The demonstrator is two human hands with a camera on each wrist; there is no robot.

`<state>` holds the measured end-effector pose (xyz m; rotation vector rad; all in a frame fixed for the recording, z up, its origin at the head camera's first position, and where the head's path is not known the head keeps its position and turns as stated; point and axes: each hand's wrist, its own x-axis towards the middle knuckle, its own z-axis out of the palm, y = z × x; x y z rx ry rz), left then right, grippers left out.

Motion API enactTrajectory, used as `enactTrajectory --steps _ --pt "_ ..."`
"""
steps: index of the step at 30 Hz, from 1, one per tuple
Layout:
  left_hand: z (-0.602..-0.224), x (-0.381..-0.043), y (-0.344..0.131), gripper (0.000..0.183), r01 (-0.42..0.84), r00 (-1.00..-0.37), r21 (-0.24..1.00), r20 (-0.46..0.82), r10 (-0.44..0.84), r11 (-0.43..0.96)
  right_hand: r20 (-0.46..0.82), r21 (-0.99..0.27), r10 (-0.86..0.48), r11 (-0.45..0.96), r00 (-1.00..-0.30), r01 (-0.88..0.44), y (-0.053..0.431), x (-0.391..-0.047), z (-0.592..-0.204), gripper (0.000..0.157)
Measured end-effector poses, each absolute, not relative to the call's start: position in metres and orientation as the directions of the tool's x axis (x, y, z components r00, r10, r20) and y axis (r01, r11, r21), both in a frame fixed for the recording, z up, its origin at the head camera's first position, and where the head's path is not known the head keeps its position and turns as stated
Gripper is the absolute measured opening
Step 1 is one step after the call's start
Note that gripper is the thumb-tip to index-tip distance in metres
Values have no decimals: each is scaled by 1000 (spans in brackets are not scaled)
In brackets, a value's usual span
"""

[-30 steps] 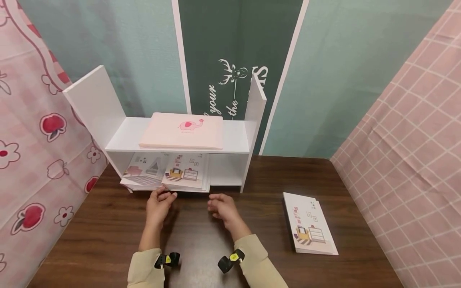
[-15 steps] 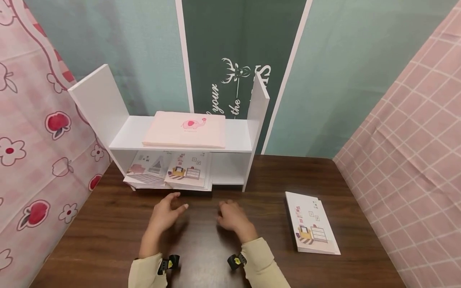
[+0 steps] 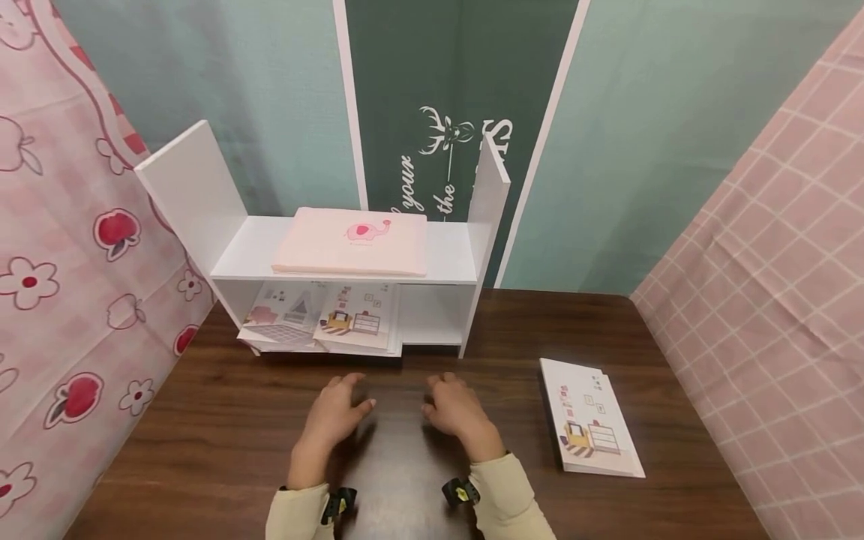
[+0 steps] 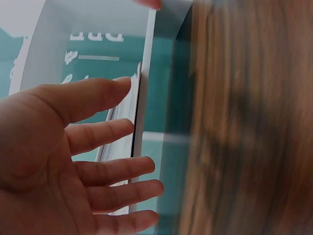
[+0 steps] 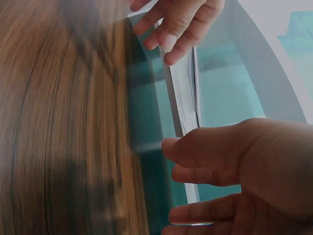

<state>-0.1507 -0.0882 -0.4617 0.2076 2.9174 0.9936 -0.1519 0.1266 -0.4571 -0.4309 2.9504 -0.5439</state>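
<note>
My left hand (image 3: 334,412) hovers above the table in front of the white shelf, fingers loosely spread and holding nothing; in the left wrist view its palm and spread fingers (image 4: 110,169) show plainly. Facing it, my right hand (image 3: 459,411) is likewise relaxed and holds nothing. Behind the hands, on the lower level of the white shelf (image 3: 435,311), lie two side-by-side piles of booklets: one with a tent picture (image 3: 286,311) at left, one with a yellow armchair and drawers (image 3: 358,319) beside it. A pink elephant book (image 3: 351,244) lies flat on the upper level.
A further stack of booklets (image 3: 594,420) lies on the brown wooden table (image 3: 223,442), to the right of my hands. The shelf's tall side panels (image 3: 192,187) rise at both ends. Pink patterned cloth (image 3: 67,300) hangs at left, pink checked cloth (image 3: 776,262) at right.
Both hands have drawn back from the shelf toward the person. The left hand has left the front edge of the booklets, and its fingers have spread. The booklets appear unmoved on the shelf.
</note>
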Motion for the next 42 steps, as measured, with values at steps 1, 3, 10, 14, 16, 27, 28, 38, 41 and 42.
enactTrajectory --steps 1,3,10,14,16,27,28,38,41,42 --pt "-463 -149 -84 46 119 -989 601 0 150 790 -57 -367 -288 896 -956 -248 130 -150 -457 40" --pt "-465 -147 -78 47 135 -987 594 6 164 793 -68 -377 -272 898 -960 -228 136 -146 -457 42" --pt "-470 -142 -60 46 170 -982 581 36 184 796 -52 -393 -234 899 -971 -195 153 -136 -455 41" --pt "-469 -140 -49 46 180 -980 573 33 196 799 -28 -388 -218 902 -976 -190 162 -130 -452 40" --pt "-469 -139 -44 45 183 -979 561 32 200 807 -22 -378 -203 908 -979 -180 166 -128 -452 41" --pt "-469 -134 -12 42 216 -972 533 42 229 818 -41 -355 -114 930 -993 -92 187 -116 -453 42" --pt "-469 -134 -10 42 222 -971 534 43 236 816 -42 -354 -108 931 -993 -86 189 -115 -453 42" --pt "-471 -129 15 43 279 -957 527 79 280 803 -14 -342 -59 938 -998 -50 202 -103 -454 42" --pt "-473 -127 20 42 293 -953 522 96 287 801 -3 -348 -50 936 -999 -46 207 -100 -452 43" --pt "-474 -126 22 41 295 -953 521 98 287 801 1 -348 -48 936 -999 -45 208 -99 -451 43"
